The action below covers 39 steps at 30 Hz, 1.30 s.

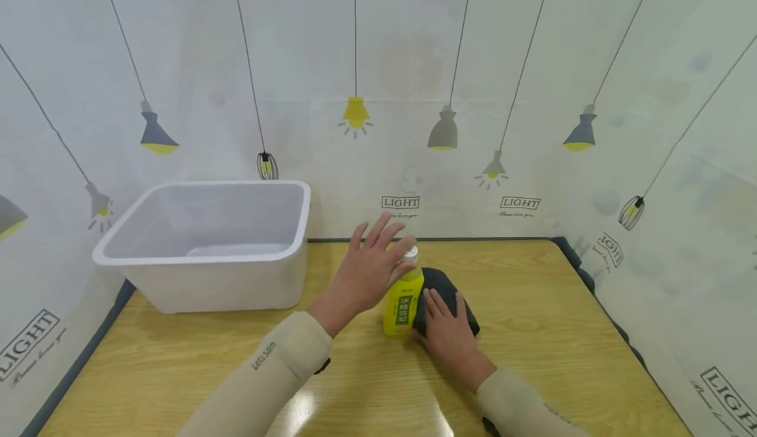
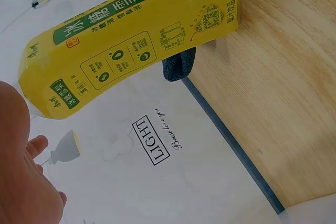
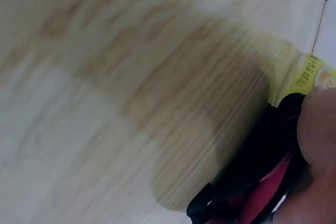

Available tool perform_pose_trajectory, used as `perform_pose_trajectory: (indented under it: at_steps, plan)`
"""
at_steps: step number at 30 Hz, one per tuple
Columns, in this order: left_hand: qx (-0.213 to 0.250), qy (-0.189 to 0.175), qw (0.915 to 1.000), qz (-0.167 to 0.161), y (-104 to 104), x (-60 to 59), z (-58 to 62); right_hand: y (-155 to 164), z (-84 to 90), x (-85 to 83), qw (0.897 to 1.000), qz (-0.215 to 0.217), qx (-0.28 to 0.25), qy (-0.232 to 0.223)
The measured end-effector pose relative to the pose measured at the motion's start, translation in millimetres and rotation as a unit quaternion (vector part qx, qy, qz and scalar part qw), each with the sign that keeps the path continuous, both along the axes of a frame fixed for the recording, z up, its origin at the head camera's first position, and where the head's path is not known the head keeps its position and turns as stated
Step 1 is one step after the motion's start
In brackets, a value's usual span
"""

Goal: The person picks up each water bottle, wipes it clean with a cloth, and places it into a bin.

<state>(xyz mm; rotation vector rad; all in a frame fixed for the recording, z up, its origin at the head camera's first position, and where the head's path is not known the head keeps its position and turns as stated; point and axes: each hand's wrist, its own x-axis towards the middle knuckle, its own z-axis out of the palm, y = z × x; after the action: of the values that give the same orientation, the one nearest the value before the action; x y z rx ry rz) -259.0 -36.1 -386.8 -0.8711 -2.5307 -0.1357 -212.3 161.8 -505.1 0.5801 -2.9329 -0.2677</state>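
A yellow drink bottle (image 1: 404, 305) with a green label and white cap (image 1: 411, 253) stands upright on the table. At its top is my left hand (image 1: 369, 269), thumb and forefinger about the cap, other fingers stretched up and apart. The left wrist view shows the bottle (image 2: 131, 45) close up, its cap mostly hidden by the hand (image 2: 21, 166). Against the bottle's right side lies a dark soft fabric pouch (image 1: 440, 279). My right hand (image 1: 452, 338) holds its near side, fingers over the top. In the right wrist view the pouch (image 3: 247, 161) shows a red inside.
A large white tub (image 1: 225, 286) stands at the back left of the wooden table (image 1: 532, 332). Behind the table's dark edge rises a wall covering (image 1: 402, 62) printed with lamps.
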Motion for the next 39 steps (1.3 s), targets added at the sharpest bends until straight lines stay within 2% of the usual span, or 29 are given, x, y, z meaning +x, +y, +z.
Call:
perform_pose_trajectory:
  at_steps: [8, 13, 20, 26, 33, 39]
  plan:
    - [-0.007, -0.019, 0.9998, 0.004, 1, 0.4, 2.0, 1, -3.1, -1.8, 0.999, -0.002, -0.039, 0.005]
    - [-0.013, -0.020, 0.9997, 0.009, 1, 0.5, 1.5, 0, 3.1, -0.3, 0.997, 0.001, -0.079, 0.015]
    - [-0.015, -0.020, 0.9996, 0.010, 0, -0.1, 0.1, -4, 31.8, -0.9, 0.985, 0.001, -0.164, 0.059]
    - [-0.015, -0.015, 0.9998, 0.007, 0, 0.2, 0.4, -2, 58.7, -4.7, 0.972, 0.016, -0.215, 0.091]
    - [-0.010, -0.009, 0.9999, 0.002, 1, 0.6, 0.9, -1, 83.2, -5.7, 0.962, 0.031, -0.246, 0.113]
    - [-0.017, 0.001, 0.9998, 0.006, 1, 0.6, 0.9, -10, 101.6, -4.3, 0.963, 0.034, -0.235, 0.123]
